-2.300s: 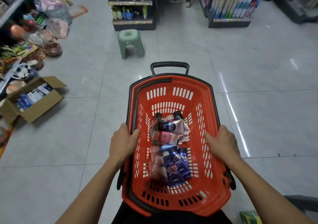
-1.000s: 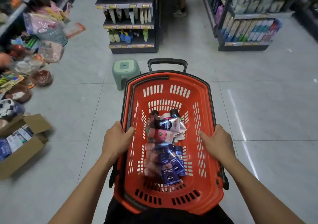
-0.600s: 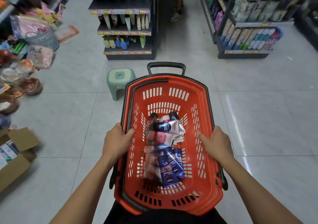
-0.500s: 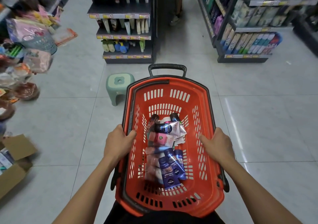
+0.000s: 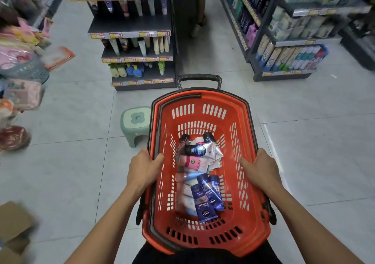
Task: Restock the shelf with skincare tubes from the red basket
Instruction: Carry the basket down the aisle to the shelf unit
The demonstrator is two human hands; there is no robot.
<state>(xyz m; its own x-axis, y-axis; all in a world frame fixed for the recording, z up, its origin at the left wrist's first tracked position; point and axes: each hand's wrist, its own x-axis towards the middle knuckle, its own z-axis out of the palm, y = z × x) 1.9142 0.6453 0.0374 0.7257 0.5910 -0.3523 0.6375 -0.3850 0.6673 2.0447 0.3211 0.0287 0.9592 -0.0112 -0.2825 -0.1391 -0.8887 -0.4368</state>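
Closer now, the shelf (image 5: 140, 34) stands ahead of the red basket (image 5: 205, 241), whose long axis points away from the person. Left hand (image 5: 143, 167) and right hand (image 5: 260, 167) each grip a side rim; skincare tubes (image 5: 199, 178) lie between them, mostly lengthwise

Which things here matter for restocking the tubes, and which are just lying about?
For the job:
red basket
skincare tubes
shelf
left hand
right hand

Lying about:
green stool
cardboard box
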